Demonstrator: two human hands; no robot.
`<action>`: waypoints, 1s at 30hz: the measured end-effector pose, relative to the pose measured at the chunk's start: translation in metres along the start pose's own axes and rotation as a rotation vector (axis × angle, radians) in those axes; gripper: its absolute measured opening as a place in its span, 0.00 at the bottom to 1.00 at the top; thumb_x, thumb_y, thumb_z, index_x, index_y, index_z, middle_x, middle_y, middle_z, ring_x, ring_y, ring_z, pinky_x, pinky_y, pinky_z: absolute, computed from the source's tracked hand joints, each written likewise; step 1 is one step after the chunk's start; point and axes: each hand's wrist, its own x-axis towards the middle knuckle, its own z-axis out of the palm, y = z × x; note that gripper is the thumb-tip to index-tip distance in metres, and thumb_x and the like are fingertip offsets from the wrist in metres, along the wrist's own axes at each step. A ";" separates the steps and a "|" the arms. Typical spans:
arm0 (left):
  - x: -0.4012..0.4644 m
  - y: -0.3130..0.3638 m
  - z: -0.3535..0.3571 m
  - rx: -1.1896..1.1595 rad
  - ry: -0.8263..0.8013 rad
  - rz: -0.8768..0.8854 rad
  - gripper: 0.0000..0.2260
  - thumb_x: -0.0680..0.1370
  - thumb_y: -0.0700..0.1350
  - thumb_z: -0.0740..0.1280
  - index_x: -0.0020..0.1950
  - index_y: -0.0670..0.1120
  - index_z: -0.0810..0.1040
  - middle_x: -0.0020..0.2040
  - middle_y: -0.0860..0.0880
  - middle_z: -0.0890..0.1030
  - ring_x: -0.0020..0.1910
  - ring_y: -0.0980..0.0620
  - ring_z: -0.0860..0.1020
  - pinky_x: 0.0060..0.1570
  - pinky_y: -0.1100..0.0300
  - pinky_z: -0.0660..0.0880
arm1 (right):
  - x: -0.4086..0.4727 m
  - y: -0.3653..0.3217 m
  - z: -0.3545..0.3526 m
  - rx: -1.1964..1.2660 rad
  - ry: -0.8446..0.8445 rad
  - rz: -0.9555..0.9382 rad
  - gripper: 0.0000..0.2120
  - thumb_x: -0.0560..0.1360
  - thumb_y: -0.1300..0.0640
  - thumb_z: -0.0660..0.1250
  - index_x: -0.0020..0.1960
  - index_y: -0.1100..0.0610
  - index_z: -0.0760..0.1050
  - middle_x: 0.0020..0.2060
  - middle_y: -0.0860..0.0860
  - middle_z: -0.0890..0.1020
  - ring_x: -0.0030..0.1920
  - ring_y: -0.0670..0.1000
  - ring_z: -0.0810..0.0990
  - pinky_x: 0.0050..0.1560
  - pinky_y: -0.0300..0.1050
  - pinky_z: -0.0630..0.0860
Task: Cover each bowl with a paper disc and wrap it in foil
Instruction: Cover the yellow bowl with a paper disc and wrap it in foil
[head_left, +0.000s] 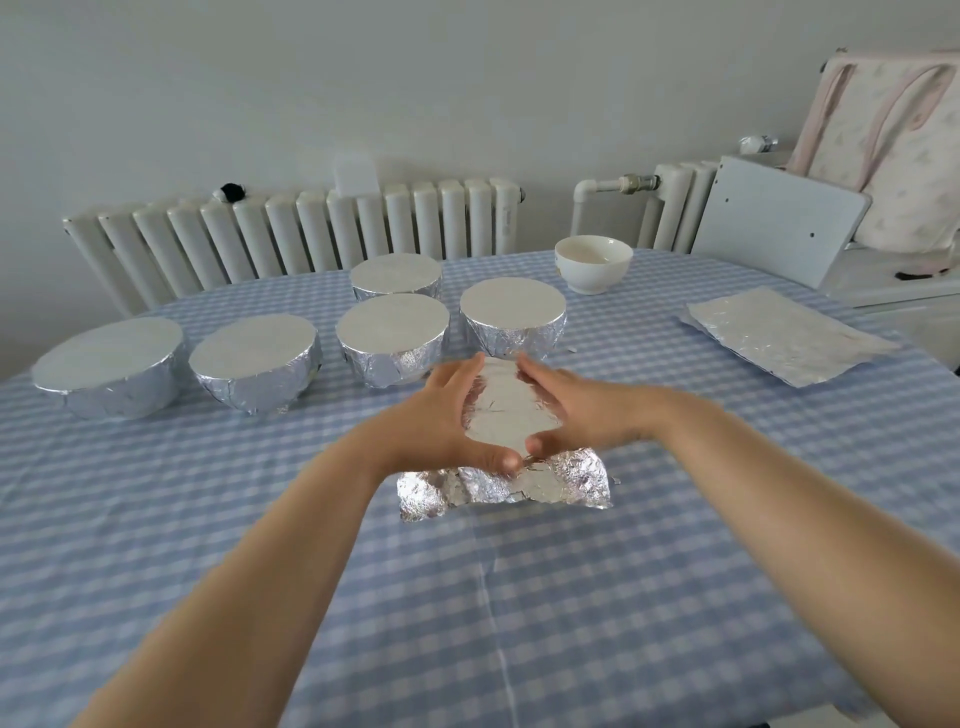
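While cupped, foil-covered bowl (501, 410), crinkled.

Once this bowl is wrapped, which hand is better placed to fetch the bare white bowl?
Probably the right hand: the unwrapped bowl sits far right, past no obstacles. The left hand would have to cross the half-wrapped bowl.

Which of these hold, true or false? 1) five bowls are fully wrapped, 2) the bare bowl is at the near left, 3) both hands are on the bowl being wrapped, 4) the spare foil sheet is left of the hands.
1. Five wrapped bowls stand behind the hands: true.
2. The bare bowl is at the near left: false, it sits far right, near the radiator.
3. The left hand and right hand cup the bowl in progress: true.
4. The spare foil sheet lies left of the hands: false, it lies to their right.
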 end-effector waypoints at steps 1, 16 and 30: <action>0.001 0.000 -0.001 0.005 -0.024 -0.005 0.64 0.57 0.72 0.76 0.81 0.54 0.42 0.78 0.61 0.46 0.76 0.52 0.57 0.73 0.55 0.58 | -0.001 0.000 -0.002 -0.010 -0.037 0.021 0.64 0.60 0.29 0.68 0.78 0.48 0.30 0.80 0.48 0.46 0.79 0.51 0.50 0.78 0.48 0.51; -0.002 -0.012 0.016 -0.119 0.203 0.139 0.62 0.59 0.63 0.81 0.80 0.60 0.43 0.78 0.64 0.38 0.73 0.66 0.45 0.71 0.58 0.52 | -0.009 0.011 0.021 0.275 0.122 0.027 0.65 0.62 0.51 0.82 0.80 0.49 0.36 0.78 0.43 0.53 0.72 0.40 0.57 0.69 0.34 0.55; -0.015 -0.036 0.054 -0.693 0.205 0.220 0.61 0.65 0.45 0.79 0.76 0.51 0.30 0.70 0.55 0.67 0.64 0.72 0.71 0.57 0.73 0.70 | -0.016 -0.002 0.044 0.382 0.284 0.017 0.69 0.52 0.39 0.79 0.80 0.51 0.40 0.79 0.47 0.54 0.76 0.43 0.56 0.77 0.46 0.56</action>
